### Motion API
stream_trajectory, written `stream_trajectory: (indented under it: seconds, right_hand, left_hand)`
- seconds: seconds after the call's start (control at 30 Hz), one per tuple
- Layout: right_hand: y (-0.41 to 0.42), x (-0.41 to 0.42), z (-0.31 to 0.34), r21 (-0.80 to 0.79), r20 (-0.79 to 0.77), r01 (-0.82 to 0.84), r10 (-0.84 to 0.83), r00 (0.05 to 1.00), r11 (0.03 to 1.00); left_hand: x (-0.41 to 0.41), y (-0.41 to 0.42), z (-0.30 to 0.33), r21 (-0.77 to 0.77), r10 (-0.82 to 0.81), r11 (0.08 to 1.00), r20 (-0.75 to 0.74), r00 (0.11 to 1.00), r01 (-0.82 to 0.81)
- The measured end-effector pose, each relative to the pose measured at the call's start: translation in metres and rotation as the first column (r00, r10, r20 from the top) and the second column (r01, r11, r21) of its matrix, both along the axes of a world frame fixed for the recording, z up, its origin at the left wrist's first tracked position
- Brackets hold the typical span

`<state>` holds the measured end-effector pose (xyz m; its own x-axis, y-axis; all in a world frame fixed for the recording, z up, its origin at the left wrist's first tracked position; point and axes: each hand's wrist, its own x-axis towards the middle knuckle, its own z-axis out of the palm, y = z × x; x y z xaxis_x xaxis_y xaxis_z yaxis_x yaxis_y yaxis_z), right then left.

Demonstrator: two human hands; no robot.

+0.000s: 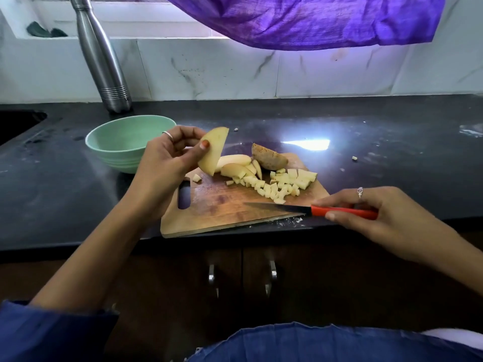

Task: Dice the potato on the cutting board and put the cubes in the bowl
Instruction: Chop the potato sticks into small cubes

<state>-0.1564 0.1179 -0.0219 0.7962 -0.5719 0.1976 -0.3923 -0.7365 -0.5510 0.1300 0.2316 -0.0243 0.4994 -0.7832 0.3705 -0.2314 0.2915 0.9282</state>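
Both hands grip: slice (213,151), knife (313,209).

wooden cutting board (222,212), brushed-metal bottle (100,56)

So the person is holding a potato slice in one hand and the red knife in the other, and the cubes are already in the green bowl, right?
Not quite. The head view shows the potato cubes lying on the wooden cutting board, not in the green bowl. The rest holds: left hand holds the potato slice, right hand the red knife.
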Motion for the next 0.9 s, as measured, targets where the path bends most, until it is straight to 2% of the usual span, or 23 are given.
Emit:
stream_trajectory:
  seconds: [0.23, 0.43, 0.63, 0.77, 0.83, 0.9]
  right_hand:
    - [-0.055, 0.004, -0.004, -0.018, -0.012, 0.01, -0.01, 1.0, 1.0]
    - [-0.069, -0.004, 0.004, 0.046, 0.078, -0.095, 0.091, 0.993, 0.994]
    - [-0.068, -0.015, -0.003, 0.016, 0.023, -0.143, 0.142, 0.99, 0.99]
    - [-0.066, -0.003, 0.001, -0.039, 0.066, -0.07, 0.072, 0.995, 0.997]
    - [-0.061, 0.0, 0.004, -0.04, 0.068, -0.093, 0.095, 0.993, 0.995]
    - [-0.05, 0.005, 0.003, -0.066, 0.017, -0.122, 0.123, 0.992, 0.99]
  left_hand:
    - [-0.014, 0.009, -0.003, 0.025, 0.031, 0.999, 0.174, 0.984, -0.036]
    - [-0.021, 0.02, -0.01, 0.125, 0.084, 0.981, 0.416, 0.906, -0.149]
    - [-0.028, 0.02, -0.015, 0.063, 0.204, 0.949, 0.628, 0.751, -0.31]
    - [-0.035, 0.021, -0.019, -0.012, 0.229, 0.943, 0.747, 0.624, -0.332]
    - [-0.038, 0.022, -0.021, -0.046, 0.233, 0.942, 0.8, 0.553, -0.331]
    - [-0.04, 0.023, -0.026, -0.065, 0.215, 0.955, 0.824, 0.524, -0.289]
